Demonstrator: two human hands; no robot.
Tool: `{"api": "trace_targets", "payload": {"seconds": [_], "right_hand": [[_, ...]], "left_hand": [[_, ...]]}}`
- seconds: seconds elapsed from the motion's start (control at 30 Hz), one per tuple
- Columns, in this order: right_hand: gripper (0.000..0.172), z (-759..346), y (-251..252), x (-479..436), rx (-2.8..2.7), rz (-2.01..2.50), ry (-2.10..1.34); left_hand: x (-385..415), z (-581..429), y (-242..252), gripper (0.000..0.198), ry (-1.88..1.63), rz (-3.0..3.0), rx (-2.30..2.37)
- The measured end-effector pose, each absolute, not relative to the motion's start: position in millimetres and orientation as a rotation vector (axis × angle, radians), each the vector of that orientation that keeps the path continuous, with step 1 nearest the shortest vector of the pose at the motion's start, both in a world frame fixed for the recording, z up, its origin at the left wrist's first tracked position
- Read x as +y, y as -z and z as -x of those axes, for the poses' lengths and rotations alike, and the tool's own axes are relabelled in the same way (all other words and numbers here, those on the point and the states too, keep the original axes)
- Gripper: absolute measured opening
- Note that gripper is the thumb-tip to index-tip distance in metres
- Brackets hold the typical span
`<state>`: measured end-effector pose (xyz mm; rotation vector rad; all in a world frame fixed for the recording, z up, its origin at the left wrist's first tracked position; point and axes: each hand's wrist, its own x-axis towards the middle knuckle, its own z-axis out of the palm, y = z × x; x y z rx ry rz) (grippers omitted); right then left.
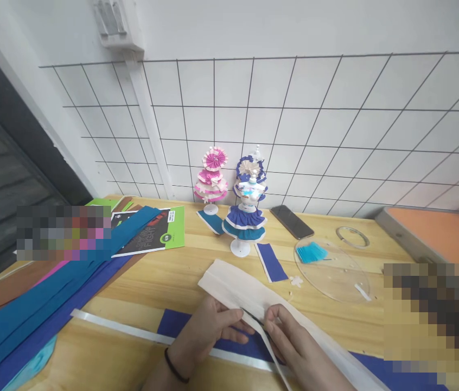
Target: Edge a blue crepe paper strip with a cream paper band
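Note:
A long off-white crepe paper sheet (237, 277) slants across the wooden table in front of me. My left hand (213, 326), with a black band on its wrist, pinches the sheet's near edge between thumb and fingers. Close by on the right, my right hand (290, 334) has its fingers closed at the same edge. A narrow pale strip (272, 350) runs down from between the hands. The thin dark line between my fingertips is too small to make out. Below the hands lies purple-blue crepe paper (172, 323) with a white band (119, 328) along it.
Behind the hands stand small tiered paper dresses, one blue and white (246, 217), one pink (212, 184). Nearby are a phone (292, 221), a clear round plate (335, 279) with turquoise pieces (311, 252), and a tape roll (352, 237). Coloured paper strips (62, 288) lie left.

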<state>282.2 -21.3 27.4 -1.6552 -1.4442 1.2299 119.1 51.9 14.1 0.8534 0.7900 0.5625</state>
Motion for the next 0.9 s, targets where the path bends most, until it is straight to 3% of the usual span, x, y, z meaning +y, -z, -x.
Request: {"api": "trace_targets", "payload": {"seconds": [0.9], "right_hand": [[0.023,-290.5,-36.3,-18.0,-1.610,1.693,-1.290]], "left_hand": [[55.3,-115.3,-9.1,0.037,-0.575,-0.940,0.832]]}}
